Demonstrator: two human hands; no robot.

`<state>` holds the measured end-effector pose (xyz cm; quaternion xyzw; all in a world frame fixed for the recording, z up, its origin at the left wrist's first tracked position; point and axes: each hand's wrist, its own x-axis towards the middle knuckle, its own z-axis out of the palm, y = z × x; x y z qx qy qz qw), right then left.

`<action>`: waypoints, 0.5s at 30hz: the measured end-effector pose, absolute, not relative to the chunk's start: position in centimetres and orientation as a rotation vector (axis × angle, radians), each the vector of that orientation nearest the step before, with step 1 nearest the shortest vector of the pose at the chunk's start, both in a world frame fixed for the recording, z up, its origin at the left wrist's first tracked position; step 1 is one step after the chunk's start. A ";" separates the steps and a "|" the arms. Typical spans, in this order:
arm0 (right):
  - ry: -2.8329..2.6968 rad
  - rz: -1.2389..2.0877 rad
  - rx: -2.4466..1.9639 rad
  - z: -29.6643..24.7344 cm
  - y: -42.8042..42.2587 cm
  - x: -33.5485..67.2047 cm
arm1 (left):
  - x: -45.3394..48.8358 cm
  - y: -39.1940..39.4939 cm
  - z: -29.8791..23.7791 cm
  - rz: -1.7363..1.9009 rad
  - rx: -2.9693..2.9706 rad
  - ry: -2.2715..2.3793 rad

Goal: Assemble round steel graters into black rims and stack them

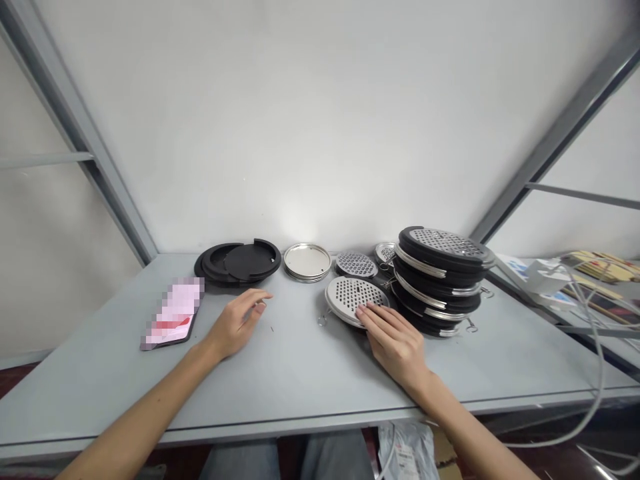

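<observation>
1. Tabletop (300, 373): grey, with parts ranged along the far edge by the wall.
2. Perforated metal discs, loose: three positions counted. The nearest perforated disc (350, 295) lies just left of the stack; a second disc (355, 265) lies behind it; a third disc (384, 252) is partly hidden by the stack. Whether any of these is more than one layer cannot be told.
3. Stack of black housings with perforated tops (443, 280): about four high, leaning slightly; exact count uncertain.
4. Black round parts (237, 262): at least two, overlapping, at far left.
5. Plain metal lids (307, 261): one low pile between the black parts and the discs.
6. One phone (173, 313), flat, near the left hand.
7. Right hand (395, 340): palm down, forearm reaching in from the near edge, fingers (370, 313) straight and flat, tips resting on the near rim of the nearest perforated disc; nothing gripped.
8. Left hand (237, 323): resting on its side on bare tabletop, fingers loosely curled, empty, well apart from the discs.
</observation>
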<state>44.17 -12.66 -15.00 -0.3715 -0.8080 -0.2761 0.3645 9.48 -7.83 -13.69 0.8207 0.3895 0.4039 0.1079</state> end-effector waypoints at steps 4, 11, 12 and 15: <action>-2.053 -0.763 -1.014 -15.0 -12.3 44.9 | 9.5 -7.8 -13.7 1.174 2.419 1.153; -2.063 -0.690 -1.095 -14.7 -13.0 44.7 | 9.4 -7.8 -13.8 1.158 2.396 1.151; -2.076 -0.671 -1.111 -14.6 -13.0 44.7 | 9.4 -7.7 -13.8 1.157 2.394 1.146; -2.094 -0.653 -1.154 -14.6 -13.2 44.7 | 9.4 -7.6 -14.0 1.131 2.391 1.138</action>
